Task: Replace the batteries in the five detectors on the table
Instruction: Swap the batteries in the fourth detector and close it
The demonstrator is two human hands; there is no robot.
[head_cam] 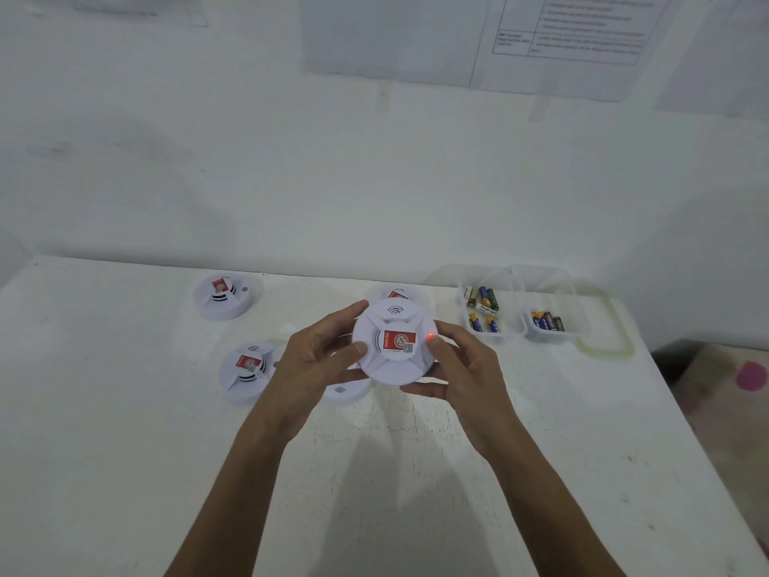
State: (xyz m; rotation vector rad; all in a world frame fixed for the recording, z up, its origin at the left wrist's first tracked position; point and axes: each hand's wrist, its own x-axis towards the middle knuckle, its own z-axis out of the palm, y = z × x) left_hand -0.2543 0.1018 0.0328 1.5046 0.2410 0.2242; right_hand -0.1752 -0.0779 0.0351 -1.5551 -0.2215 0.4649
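Held detector: a round white smoke detector (395, 343) is lifted above the table, at the middle of the frame, with its face and red label toward the camera.
Indicator: a small red light (431, 336) glows on the right edge of the held detector.
Left hand: the left hand (316, 360) grips the detector's left side, the thumb lying on its face and the fingers curled round behind the rim.
Right hand: the right hand (462, 368) holds the right side, the thumb tip just beside the red light and the fingers curled under the lower rim.
Far-left detector: a second detector (223, 295) sits on the table (125, 410) at the upper left, near the wall.
Left detector: a third detector (247, 370) sits just left of the left wrist.
Rear detector: a fourth detector (397, 292) shows only as a strip above the held one.
Low detector: a fifth detector (345, 391) is partly hidden below the left hand.
Left tray: a clear plastic tray (495, 339) right of the hands holds loose batteries (484, 297).
Right tray: a second clear tray (549, 338), touching the first, holds more batteries (548, 320).
Wall: printed sheets (574, 35) hang at the top right; the text is too blurred to read.
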